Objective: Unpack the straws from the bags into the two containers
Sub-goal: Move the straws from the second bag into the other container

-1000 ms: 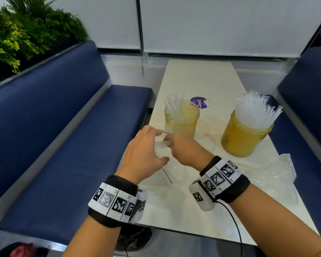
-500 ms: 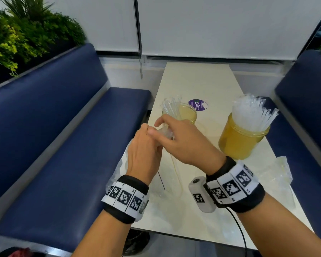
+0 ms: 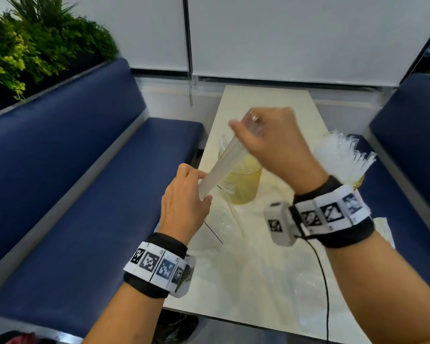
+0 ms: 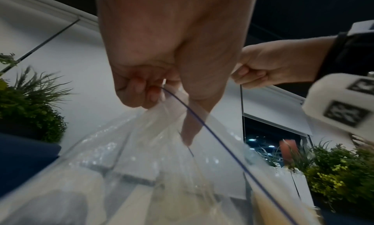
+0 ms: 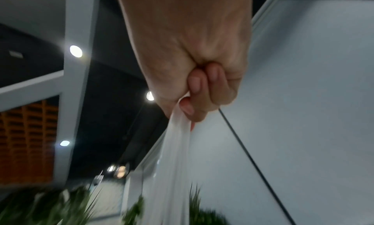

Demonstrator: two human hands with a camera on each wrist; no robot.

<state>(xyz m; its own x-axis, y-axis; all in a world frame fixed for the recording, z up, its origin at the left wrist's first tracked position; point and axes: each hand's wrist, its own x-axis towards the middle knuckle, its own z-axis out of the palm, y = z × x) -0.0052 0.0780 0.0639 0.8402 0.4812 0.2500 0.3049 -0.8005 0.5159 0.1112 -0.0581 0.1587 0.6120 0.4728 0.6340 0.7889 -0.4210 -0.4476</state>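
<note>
My right hand (image 3: 246,127) grips the top end of a bundle of clear straws (image 3: 222,166) and holds it slanted above the table; the fist round the straws (image 5: 178,148) shows in the right wrist view. Lower down, my left hand (image 3: 201,188) pinches the mouth of the clear plastic bag (image 4: 161,164), which has a blue line along its edge, around the bundle's bottom end. Behind the bundle stands a yellow jar (image 3: 243,187) holding a few straws. A second yellow jar (image 3: 358,182) on the right is packed with straws (image 3: 338,155).
Everything stands on a pale narrow table (image 3: 266,100) between two blue benches (image 3: 85,194). A crumpled empty bag (image 3: 382,229) lies at the table's right edge. A blind cord (image 3: 189,70) hangs by the far wall, and plants (image 3: 35,45) sit behind the left bench.
My right hand has risen up and away from the left hand, drawing the straw bundle out of the bag. My left hand has stayed low, holding the bag.
</note>
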